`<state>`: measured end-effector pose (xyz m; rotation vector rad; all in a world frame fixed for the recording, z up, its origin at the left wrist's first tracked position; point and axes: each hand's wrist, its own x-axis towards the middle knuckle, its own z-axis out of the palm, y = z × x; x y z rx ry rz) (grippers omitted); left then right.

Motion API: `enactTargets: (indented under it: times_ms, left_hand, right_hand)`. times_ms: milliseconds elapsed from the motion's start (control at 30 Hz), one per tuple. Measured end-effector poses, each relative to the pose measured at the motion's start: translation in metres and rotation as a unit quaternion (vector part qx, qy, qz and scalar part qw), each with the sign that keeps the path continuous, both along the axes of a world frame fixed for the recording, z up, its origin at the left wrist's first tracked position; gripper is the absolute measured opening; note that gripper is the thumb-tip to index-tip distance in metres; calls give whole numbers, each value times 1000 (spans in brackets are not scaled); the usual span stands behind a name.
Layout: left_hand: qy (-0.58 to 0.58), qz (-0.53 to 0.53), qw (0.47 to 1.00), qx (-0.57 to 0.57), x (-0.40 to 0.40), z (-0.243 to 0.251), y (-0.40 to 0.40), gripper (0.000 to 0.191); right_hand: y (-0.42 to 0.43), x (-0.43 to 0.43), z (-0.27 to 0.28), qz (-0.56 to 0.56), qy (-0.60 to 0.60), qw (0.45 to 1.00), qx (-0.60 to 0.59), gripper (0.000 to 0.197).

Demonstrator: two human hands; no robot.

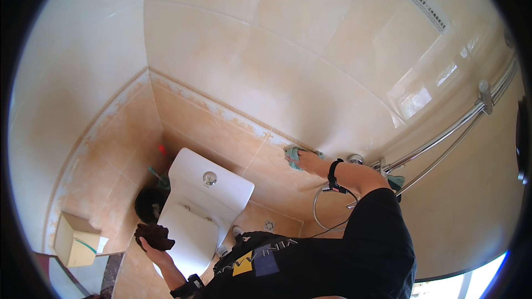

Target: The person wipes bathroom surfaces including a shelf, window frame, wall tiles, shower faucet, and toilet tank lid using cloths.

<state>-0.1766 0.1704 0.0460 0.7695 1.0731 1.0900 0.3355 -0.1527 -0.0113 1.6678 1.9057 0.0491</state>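
Observation:
My right hand point(308, 162) presses a bunched teal cloth point(294, 158) to the tiled wall point(266, 162), just under the patterned border strip point(232, 120). My right arm reaches out past the shower fittings. At the lower left, my left hand point(160, 257) holds a crumpled dark brown cloth point(156, 236) in the air. That cloth appears beside the white toilet point(189, 236), whose lid is down. A round metal flush button point(210, 178) sits on top of the tank.
A black bin point(147, 205) and a toilet brush point(160, 178) stand between toilet and wall. A paper holder point(77, 243) hangs at lower left. On the right are a chrome shower rail point(436, 135) and hose point(318, 211). A floor drain point(269, 226) lies near the wall.

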Motion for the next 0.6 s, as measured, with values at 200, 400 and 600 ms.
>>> enactTargets:
  times_ms: [200,400,600]
  left_hand:
    - [0,-34,999,-2,10,-3,2,49]
    - [-11,-32,999,-1,19,-1,-1,50]
    - [-38,-80,996,-18,-13,-21,-24,53]
  right_hand:
    - [95,2,100,-145,2,962,230,51]
    - [119,-3,228,-218,-21,885,411,45]
    - [38,-5,138,-210,-1,942,262,48]
